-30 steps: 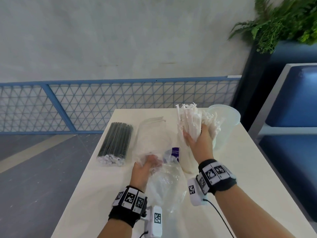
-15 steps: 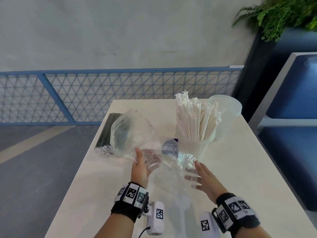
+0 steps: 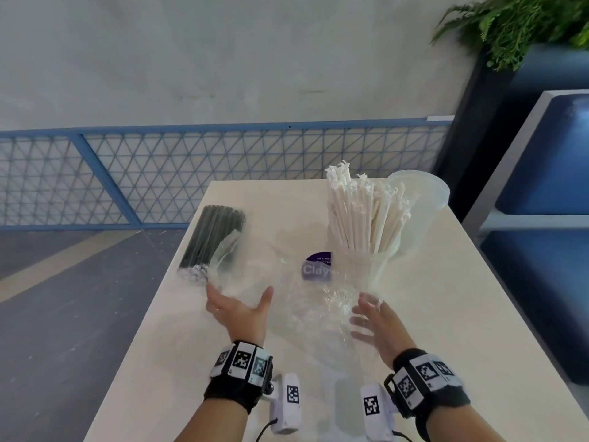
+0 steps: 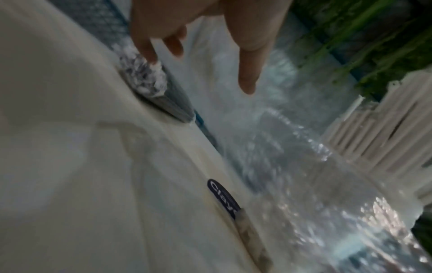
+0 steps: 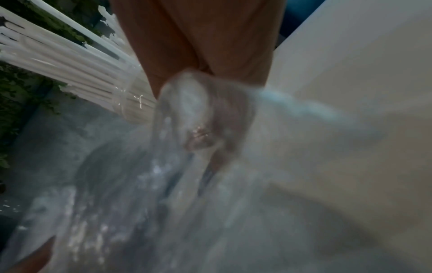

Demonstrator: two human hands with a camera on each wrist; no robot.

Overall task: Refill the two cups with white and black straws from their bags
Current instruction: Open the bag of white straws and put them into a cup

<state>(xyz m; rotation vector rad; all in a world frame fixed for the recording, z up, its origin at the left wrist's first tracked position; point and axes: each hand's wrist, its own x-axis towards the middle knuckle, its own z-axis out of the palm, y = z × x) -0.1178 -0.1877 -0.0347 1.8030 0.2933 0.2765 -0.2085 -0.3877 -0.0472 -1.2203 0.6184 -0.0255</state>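
Observation:
White straws (image 3: 363, 218) stand upright in a clear cup (image 3: 360, 275) at the table's middle right. An empty clear cup (image 3: 420, 193) stands just behind it. A sealed bag of black straws (image 3: 213, 240) lies on the left side of the table. A crumpled, empty clear bag (image 3: 306, 307) with a purple label (image 3: 315, 269) sprawls between my hands. My left hand (image 3: 239, 298) hovers open with spread fingers at the bag's left edge, near the black straws (image 4: 149, 86). My right hand (image 3: 369, 320) is open, its straight fingers showing through the film (image 5: 205, 120).
The beige table (image 3: 462, 314) ends close on the left and right. A blue mesh railing (image 3: 191, 173) runs behind it. A blue bench (image 3: 541, 218) and a potted fern (image 3: 516, 23) stand to the right.
My right hand let go of the white straws in the cup and drew back toward me. My left hand released the lifted bag, which has sunk onto the table.

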